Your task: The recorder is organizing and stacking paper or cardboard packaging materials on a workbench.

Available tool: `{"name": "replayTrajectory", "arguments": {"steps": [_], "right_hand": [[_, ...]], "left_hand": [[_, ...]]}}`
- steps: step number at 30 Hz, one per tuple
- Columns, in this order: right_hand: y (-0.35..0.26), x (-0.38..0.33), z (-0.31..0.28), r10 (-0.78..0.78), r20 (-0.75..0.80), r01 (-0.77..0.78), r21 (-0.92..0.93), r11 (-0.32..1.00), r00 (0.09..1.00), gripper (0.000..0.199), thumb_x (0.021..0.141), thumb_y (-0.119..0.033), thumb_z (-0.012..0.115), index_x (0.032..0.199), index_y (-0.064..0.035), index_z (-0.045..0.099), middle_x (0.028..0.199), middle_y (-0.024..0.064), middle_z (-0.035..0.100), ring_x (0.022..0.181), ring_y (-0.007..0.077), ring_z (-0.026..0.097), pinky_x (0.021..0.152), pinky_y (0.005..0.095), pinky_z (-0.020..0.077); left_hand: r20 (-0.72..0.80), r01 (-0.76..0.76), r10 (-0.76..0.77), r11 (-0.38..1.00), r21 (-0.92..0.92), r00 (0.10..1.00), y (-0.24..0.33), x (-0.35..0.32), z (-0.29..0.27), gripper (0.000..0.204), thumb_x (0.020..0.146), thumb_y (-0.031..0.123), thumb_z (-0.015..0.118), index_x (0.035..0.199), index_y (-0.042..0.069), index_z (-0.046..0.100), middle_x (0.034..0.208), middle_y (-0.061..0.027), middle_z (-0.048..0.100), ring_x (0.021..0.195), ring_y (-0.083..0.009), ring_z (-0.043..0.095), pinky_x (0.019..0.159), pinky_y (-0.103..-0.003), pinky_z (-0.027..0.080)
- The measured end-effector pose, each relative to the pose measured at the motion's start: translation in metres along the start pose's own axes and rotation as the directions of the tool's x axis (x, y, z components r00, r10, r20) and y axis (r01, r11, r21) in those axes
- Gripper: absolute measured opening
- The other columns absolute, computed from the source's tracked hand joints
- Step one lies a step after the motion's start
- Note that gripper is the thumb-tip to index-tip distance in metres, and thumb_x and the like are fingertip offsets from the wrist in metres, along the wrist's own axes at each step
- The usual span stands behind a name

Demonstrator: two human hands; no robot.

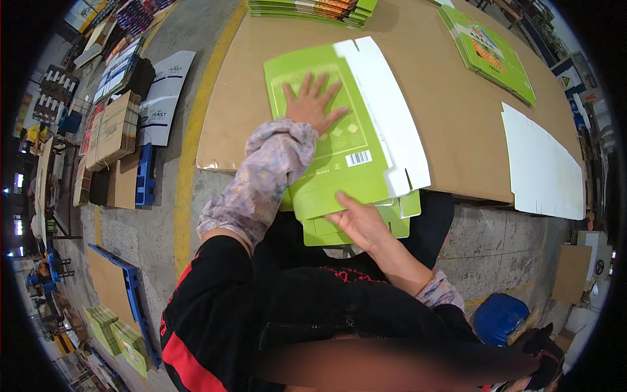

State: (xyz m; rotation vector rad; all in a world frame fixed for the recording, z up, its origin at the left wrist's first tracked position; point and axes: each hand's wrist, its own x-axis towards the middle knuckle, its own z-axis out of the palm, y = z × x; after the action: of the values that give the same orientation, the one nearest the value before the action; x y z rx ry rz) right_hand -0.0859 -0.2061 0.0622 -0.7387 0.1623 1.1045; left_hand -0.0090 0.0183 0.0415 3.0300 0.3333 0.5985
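Note:
A flat green carton blank [326,140] with a white inner flap [388,111] lies on the brown cardboard-covered table [457,130], overhanging its near edge. My left hand [313,104] presses flat on the blank's upper part, fingers spread. My right hand [359,222] grips the blank's lower edge, thumb on top. Under it, more green blanks [398,225] stick out at the table edge.
Stacks of green printed cartons lie at the table's far edge [313,10] and far right [490,52]. A white blank [545,166] lies at the right. Cardboard bundles [114,127], blue pallets [134,287] and a blue stool [499,317] stand on the concrete floor.

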Motion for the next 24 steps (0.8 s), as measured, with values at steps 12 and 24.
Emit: {"name": "replayTrajectory", "arguments": {"steps": [12, 24], "right_hand": [[-0.171, 0.034, -0.091, -0.613, 0.004, 0.065, -0.995, 0.076, 0.790, 0.052, 0.095, -0.034, 0.045, 0.129, 0.0052, 0.042, 0.126, 0.0192, 0.051, 0.120, 0.0255, 0.046, 0.102, 0.0324, 0.0340], [-0.098, 0.048, -0.026, -0.418, 0.417, 0.289, -0.896, -0.337, 0.807, 0.083, 0.086, -0.046, 0.053, 0.142, 0.0025, 0.015, 0.148, 0.0211, 0.016, 0.138, 0.0311, 0.012, 0.112, 0.0389, 0.0119]], "left_hand": [[0.352, -0.197, 0.179, 0.980, 0.017, 0.919, 0.025, 0.006, 0.013, 0.061, 0.087, 0.064, 0.026, 0.143, 0.039, 0.017, 0.152, 0.0006, 0.011, 0.139, -0.0326, 0.008, 0.104, -0.067, 0.001], [0.050, 0.020, -0.001, 0.922, -0.388, 0.999, 0.027, 0.000, -0.002, 0.059, 0.090, 0.050, 0.037, 0.143, 0.028, 0.023, 0.151, -0.0048, 0.015, 0.138, -0.0311, 0.013, 0.104, -0.066, 0.003]]}}
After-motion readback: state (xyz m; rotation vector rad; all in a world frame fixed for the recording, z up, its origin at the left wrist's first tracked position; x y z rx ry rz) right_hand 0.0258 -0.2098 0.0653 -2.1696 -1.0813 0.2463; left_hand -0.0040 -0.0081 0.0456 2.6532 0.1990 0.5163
